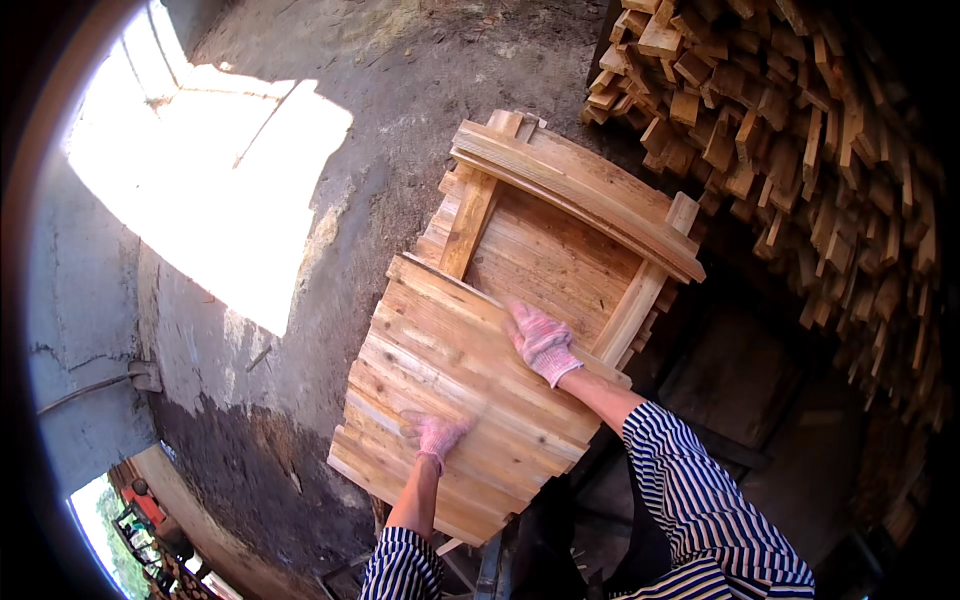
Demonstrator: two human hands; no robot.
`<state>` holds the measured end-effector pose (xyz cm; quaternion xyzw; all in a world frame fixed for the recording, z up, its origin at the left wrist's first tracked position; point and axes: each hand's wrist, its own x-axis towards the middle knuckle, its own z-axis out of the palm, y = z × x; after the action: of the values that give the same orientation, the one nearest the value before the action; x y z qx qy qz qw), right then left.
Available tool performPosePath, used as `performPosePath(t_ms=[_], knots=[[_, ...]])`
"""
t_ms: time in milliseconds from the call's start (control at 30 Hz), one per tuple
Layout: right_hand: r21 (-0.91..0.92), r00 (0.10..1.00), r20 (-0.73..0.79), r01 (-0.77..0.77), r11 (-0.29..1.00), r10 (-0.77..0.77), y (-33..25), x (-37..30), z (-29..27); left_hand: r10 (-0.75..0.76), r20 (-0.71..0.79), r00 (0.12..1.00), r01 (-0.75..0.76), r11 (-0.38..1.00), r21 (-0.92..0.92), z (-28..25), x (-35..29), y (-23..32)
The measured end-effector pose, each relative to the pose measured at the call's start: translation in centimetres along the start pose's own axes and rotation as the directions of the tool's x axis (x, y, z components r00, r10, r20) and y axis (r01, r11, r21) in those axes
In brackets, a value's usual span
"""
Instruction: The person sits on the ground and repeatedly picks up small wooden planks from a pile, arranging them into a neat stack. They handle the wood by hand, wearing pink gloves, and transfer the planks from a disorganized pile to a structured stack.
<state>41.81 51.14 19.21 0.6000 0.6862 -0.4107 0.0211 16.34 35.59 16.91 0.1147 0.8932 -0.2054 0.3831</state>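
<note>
A pallet-like wooden panel (pixel 460 390) of planks laid side by side on crossbars lies tilted in front of me. My right hand (pixel 543 343), in a pink and white knit glove, grips the far edge of the last plank (pixel 450 287), its fingers curled over toward the open gap. Lower and to the left, my left hand (pixel 436 436), gloved alike, rests on the planks with its fingers out. Beyond the gap, two crossbars (pixel 468 225) run up to a stack of long boards (pixel 580 200) lying across them. Further planks show underneath.
A large pile of cut wooden slats (pixel 760 110) rises at the upper right. Ahead stands a stained grey wall (pixel 400 70) with a bright sunlit patch at left. Metal framework (pixel 490 570) shows below the panel. A red machine (pixel 145 505) is visible outside at lower left.
</note>
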Motion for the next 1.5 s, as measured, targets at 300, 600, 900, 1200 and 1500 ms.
performPosePath(t_ms=[300,600,900,1200,1500], knots=[[-0.342,0.910,-0.383,-0.301,0.890,0.161,6.6,8.5,-13.7,0.020,0.016,1.000,-0.021,0.998,0.063,-0.5,-0.3,1.2],[-0.413,0.971,-0.231,-0.037,0.910,-0.065,10.0,5.6,-9.7,0.139,0.051,0.989,-0.140,0.990,0.026,-0.6,0.2,0.9],[-0.253,0.947,-0.300,0.039,0.967,-0.117,10.0,6.5,-9.6,0.103,0.061,0.993,-0.105,0.994,0.035,-1.1,-0.8,1.6],[-0.084,0.984,0.170,0.075,0.994,-0.060,4.7,3.4,-7.6,0.040,0.068,0.997,-0.044,0.997,0.056,-1.1,-1.3,1.3],[-0.042,0.908,-0.416,-0.073,0.996,0.049,14.7,12.3,-14.5,0.178,0.093,0.980,-0.181,0.983,0.031,-1.6,-0.6,2.0]])
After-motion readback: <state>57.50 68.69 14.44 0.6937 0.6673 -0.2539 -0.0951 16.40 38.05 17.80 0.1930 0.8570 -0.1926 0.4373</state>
